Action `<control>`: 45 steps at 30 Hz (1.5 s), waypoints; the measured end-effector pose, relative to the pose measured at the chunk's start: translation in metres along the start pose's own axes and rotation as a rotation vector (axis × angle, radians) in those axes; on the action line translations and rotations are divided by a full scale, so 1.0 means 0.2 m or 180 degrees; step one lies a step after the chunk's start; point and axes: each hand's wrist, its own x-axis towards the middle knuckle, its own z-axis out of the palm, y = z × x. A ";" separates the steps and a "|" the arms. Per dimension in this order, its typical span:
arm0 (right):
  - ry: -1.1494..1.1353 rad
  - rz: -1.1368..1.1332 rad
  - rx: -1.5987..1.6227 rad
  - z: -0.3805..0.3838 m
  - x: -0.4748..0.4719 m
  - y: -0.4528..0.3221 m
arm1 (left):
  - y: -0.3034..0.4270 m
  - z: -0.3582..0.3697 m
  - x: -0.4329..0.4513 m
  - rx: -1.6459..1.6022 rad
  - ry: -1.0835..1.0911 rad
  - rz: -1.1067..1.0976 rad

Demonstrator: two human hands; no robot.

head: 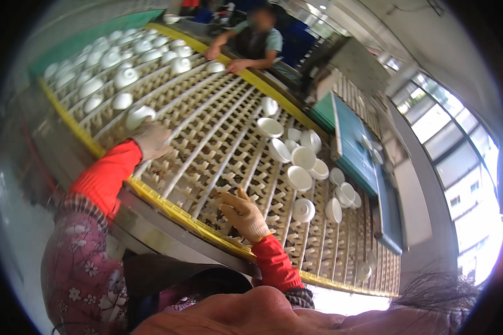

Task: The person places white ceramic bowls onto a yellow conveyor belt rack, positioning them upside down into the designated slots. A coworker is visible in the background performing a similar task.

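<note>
My left hand [150, 140], in a knitted work glove with a red sleeve, is over the pegged conveyor belt [218, 155] near its yellow front edge. A tilted white bowl [139, 116] lies right behind this hand; the glove overlaps its near side, and I cannot tell whether they touch. The left fingers are blurred and point right. My right hand [245, 215], gloved too, hovers above the belt's front part with fingers apart and nothing in them. To its right are a white bowl lying base up [303, 210] and an upright white bowl [299, 178].
Upside-down white bowls [110, 59] crowd the belt's far left. Across the belt, a person [255, 46] has both hands by a white bowl [215, 67]. A blue-green belt [356, 142] carrying a few bowls adjoins at right. Yellow guard rails [184, 211] line the edges.
</note>
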 end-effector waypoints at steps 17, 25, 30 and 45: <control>-0.0080 -0.0323 0.0289 -0.09 -0.11 0.08 | 0.22 -0.09 -0.03 0.0205 -0.0538 -0.0080; -0.0215 0.0153 0.0338 -0.15 -0.16 0.06 | 0.24 -0.02 -0.01 0.0064 -0.0455 -0.0310; -0.0096 -0.0258 0.0303 -0.17 -0.19 0.07 | 0.28 0.02 0.00 0.0295 -0.0356 -0.0392; -0.0337 0.0069 0.0135 -0.25 -0.29 0.19 | 0.39 0.06 0.03 0.0098 -0.0450 -0.0274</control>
